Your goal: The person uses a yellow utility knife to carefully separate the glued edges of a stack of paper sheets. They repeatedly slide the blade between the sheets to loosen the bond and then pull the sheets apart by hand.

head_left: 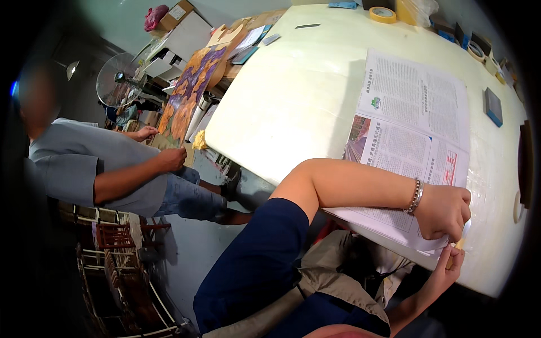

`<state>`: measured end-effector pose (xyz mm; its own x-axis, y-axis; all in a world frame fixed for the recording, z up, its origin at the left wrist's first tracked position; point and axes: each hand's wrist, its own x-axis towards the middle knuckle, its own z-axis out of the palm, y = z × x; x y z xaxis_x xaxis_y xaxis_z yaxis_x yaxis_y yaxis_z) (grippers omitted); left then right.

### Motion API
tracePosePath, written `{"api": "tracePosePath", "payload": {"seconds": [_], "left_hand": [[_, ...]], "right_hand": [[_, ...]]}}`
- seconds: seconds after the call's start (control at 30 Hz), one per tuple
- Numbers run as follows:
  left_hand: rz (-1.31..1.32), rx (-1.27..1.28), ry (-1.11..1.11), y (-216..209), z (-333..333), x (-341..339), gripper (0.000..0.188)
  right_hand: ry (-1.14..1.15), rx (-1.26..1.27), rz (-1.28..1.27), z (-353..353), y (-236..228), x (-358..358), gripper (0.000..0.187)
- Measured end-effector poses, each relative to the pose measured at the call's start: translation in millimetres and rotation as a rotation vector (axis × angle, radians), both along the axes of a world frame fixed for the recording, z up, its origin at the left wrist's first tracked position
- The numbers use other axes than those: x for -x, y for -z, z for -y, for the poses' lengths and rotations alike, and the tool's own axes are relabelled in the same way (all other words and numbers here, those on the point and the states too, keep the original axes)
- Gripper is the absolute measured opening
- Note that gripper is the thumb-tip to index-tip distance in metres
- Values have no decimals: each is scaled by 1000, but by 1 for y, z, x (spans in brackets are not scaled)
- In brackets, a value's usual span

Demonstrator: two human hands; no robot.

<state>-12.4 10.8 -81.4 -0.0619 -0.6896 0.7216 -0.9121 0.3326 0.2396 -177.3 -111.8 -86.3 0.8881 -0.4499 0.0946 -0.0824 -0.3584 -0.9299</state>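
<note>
Over the right side of a large pale table (282, 107) lies an unfolded newspaper (403, 135). My left arm crosses it, and my left hand (442, 211), with a bracelet (416, 195) at the wrist, is closed in a fist at the sheet's near right corner. What its fingers hold, if anything, is hidden. Just below it, at the table's edge, my right hand (448, 267) is closed in a pinch. A small yellowish piece (459, 244) and a white rounded edge (466, 228) show beside the fingers; their kind is unclear.
At the left stands a person in a grey shirt (112, 163), both hands raised beside an orange and purple patterned sheet (191, 93). Tape rolls (383, 14) and a blue-edged block (493, 107) lie on my table. A fan (118, 79) and wooden racks (118, 270) stand left.
</note>
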Motion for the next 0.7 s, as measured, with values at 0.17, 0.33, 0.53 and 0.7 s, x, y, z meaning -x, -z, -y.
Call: {"api": "tracePosePath", "payload": {"seconds": [0.17, 0.33, 0.53, 0.7], "left_hand": [[69, -60, -31, 0, 0, -2, 11], [60, -29, -27, 3, 2, -2, 12], [0, 66, 24, 2, 3, -3, 15], [52, 123, 11, 5, 4, -2, 16]], "right_hand": [[-25, -25, 40, 14, 17, -1, 22], [1, -68, 49, 7, 14, 1, 25], [-16, -112, 79, 12, 24, 0, 27], [-44, -152, 79, 14, 28, -2, 29]]}}
